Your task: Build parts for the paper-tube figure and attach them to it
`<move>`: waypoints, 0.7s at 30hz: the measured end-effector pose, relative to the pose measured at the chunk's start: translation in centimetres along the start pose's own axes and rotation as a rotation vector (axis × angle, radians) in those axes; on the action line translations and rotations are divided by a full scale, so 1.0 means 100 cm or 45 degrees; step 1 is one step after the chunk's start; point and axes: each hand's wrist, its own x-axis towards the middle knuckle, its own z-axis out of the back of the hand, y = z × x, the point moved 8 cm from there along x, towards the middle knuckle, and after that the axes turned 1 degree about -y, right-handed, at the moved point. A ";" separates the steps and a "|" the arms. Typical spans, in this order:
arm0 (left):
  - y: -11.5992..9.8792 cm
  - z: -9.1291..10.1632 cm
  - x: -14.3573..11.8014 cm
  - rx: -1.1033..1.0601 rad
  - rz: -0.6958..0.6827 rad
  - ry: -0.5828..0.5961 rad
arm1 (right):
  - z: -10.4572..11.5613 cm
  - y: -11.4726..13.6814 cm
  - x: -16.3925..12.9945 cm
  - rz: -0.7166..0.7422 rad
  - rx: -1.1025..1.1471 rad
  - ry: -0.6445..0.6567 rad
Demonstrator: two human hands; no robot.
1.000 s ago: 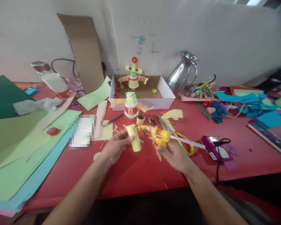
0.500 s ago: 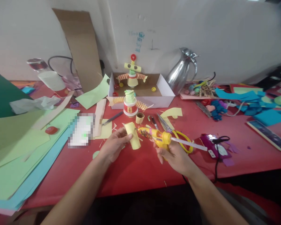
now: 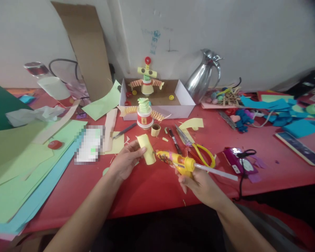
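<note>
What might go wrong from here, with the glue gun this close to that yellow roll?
The glue gun is aimed at the yellow paper roll, close to the thumb of the left hand; if it is hot, glue could reach the skin.

The left hand pinches the roll, which looks thin, so a firm squeeze might dent it.

The glue stick juts out behind the gun in the right hand, near the yellow-handled scissors, and might snag on them.
</note>
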 end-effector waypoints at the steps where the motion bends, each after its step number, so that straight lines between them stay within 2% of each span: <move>1: 0.000 0.001 0.000 0.004 0.000 -0.003 | -0.001 -0.001 -0.002 -0.021 -0.009 0.009; 6: 0.001 0.005 0.001 0.031 0.013 -0.024 | 0.001 -0.004 -0.013 -0.037 -0.021 0.041; 10: 0.002 0.006 0.002 0.002 0.016 -0.032 | 0.009 -0.004 -0.012 0.007 -0.037 0.002; 15: 0.002 0.005 0.003 -0.010 0.005 -0.034 | 0.007 0.013 -0.001 0.113 -0.003 -0.035; 18: 0.001 0.008 0.003 -0.016 -0.013 -0.069 | 0.002 0.019 0.000 0.141 -0.084 -0.011; 21: -0.004 0.013 0.004 -0.076 -0.068 -0.150 | 0.021 0.013 -0.001 0.098 -0.144 -0.067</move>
